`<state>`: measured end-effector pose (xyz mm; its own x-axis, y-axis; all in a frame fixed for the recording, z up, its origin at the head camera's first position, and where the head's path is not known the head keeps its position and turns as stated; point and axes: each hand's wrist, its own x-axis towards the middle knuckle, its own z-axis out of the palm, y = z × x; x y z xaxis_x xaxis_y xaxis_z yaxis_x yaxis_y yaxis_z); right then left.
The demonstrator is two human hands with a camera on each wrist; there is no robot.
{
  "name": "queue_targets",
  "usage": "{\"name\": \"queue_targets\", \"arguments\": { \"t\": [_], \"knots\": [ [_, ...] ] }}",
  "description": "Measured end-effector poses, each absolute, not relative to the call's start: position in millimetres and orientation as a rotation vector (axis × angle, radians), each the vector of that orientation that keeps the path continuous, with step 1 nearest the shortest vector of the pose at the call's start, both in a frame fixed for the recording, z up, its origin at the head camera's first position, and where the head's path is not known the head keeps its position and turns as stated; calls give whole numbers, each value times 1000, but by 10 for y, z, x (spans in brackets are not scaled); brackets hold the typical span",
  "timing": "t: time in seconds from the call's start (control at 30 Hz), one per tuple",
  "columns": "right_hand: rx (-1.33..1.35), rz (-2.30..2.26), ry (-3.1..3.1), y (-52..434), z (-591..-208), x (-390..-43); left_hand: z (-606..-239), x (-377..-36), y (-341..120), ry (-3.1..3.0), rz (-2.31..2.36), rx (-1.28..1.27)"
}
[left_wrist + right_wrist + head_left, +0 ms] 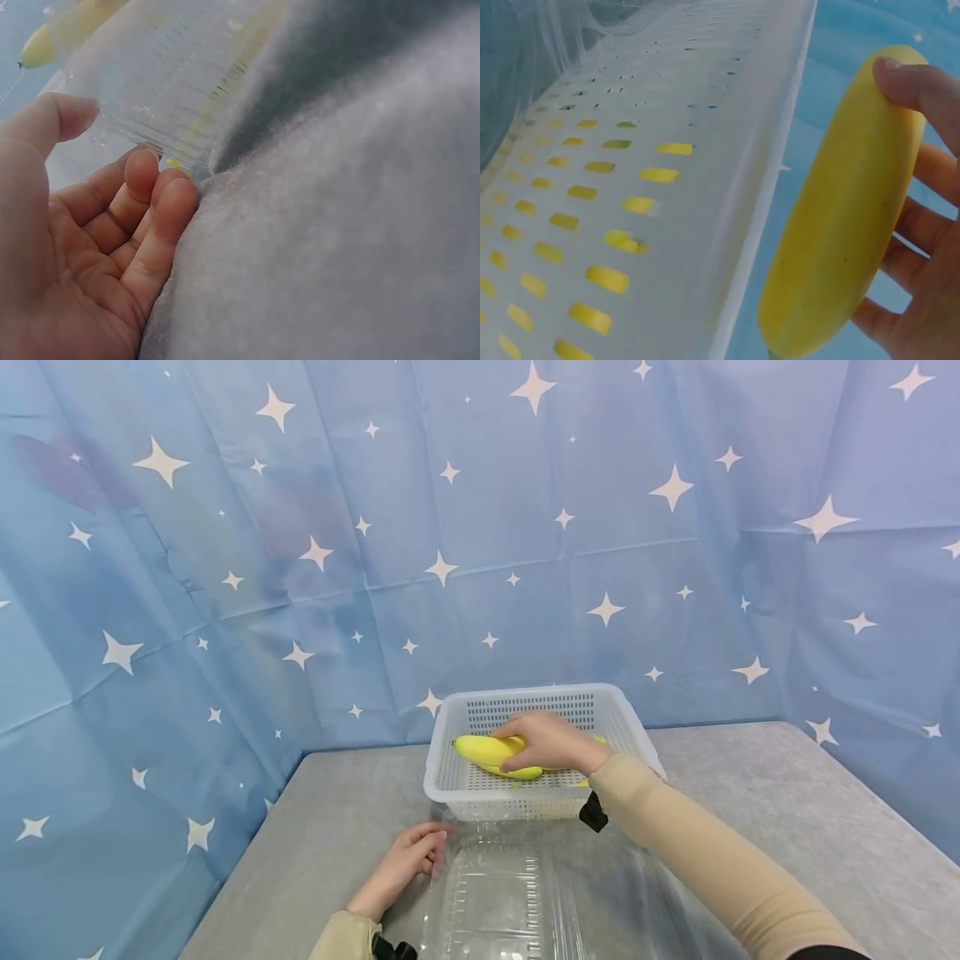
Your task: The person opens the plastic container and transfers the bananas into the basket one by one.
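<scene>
My right hand (551, 742) holds a plump yellow banana (487, 749) over the white basket, thumb on one side and fingers on the other. In the right wrist view the banana (844, 210) shows almost whole, above the rim. Below it in the basket (442, 777) lie more yellow bananas (523, 772), partly hidden by the hand. At the left edge of a clear plastic clamshell container (495, 893), my left hand (408, 864) has its fingers curled. In the left wrist view, thumb and fingertips (172, 199) meet the edge of the clear plastic (161, 112).
The basket stands at the back of the grey table (787, 810), its perforated wall (667, 217) showing yellow through the slots. Behind the table hangs a blue curtain (480, 527) with white stars. The clear container lies in front of the basket, spreading toward the near edge.
</scene>
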<state>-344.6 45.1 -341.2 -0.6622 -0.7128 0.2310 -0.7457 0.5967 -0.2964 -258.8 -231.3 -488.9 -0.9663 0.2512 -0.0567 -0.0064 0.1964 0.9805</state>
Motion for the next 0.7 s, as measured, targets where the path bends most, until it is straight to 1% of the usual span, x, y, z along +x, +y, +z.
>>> {"name": "queue_targets", "arguments": {
  "t": [0.7],
  "knots": [
    [1110, 623, -2816, 328, -3594, -3544, -4896, -2609, -2324, 2275, 1835, 228]
  ]
}}
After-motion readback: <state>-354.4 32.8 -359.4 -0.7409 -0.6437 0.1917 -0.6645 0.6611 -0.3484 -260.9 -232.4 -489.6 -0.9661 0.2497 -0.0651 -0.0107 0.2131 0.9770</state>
